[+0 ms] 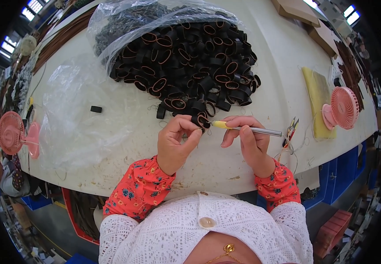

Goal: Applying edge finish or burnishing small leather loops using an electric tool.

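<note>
Bright, even light on table [269, 57]; upper-corner windows [353, 18] blown out; edges bend strongly, rim black.

The head camera looks down close over the table [275, 90]

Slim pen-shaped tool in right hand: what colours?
The slim pen-shaped tool is yellow near its front end, silvery behind; shows in head view.

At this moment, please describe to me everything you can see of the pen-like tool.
The pen-like tool is slim and straight, with a shiny, metal-looking shaft and a yellow section toward its front. It lies almost level across the picture, shaft end to the right, in the fingers of the right hand. Its front end reaches a black loop; I cannot tell whether they touch.
</note>
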`<action>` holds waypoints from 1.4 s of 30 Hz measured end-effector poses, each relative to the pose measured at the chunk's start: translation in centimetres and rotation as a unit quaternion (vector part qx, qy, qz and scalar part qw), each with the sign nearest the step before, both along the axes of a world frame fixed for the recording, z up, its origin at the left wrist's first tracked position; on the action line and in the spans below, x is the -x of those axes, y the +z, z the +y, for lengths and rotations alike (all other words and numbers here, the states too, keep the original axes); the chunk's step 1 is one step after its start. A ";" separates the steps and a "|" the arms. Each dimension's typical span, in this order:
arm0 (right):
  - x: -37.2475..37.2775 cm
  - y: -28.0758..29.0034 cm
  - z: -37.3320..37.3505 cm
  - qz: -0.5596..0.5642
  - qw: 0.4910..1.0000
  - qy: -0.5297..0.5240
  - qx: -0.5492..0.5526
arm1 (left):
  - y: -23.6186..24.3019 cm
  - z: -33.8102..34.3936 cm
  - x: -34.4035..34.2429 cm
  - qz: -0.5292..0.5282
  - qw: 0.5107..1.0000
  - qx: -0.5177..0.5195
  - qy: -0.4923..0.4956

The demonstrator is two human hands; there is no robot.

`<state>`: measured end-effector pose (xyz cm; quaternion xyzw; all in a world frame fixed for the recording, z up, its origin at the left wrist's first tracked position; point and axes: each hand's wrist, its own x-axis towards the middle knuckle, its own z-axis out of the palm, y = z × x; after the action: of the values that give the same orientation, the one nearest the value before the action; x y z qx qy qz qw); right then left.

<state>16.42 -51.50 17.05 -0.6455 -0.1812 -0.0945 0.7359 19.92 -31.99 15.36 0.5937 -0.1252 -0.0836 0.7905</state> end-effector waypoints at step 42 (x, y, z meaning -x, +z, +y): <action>-0.2 -0.3 1.8 0.150 0.986 -0.056 0.050 | 0.3 0.2 -0.1 -0.519 0.799 -0.300 0.054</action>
<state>16.66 -49.73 16.80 -0.6974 -0.0366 -0.0281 0.7152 19.99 -31.82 15.66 0.7615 -0.4529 0.2461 0.3929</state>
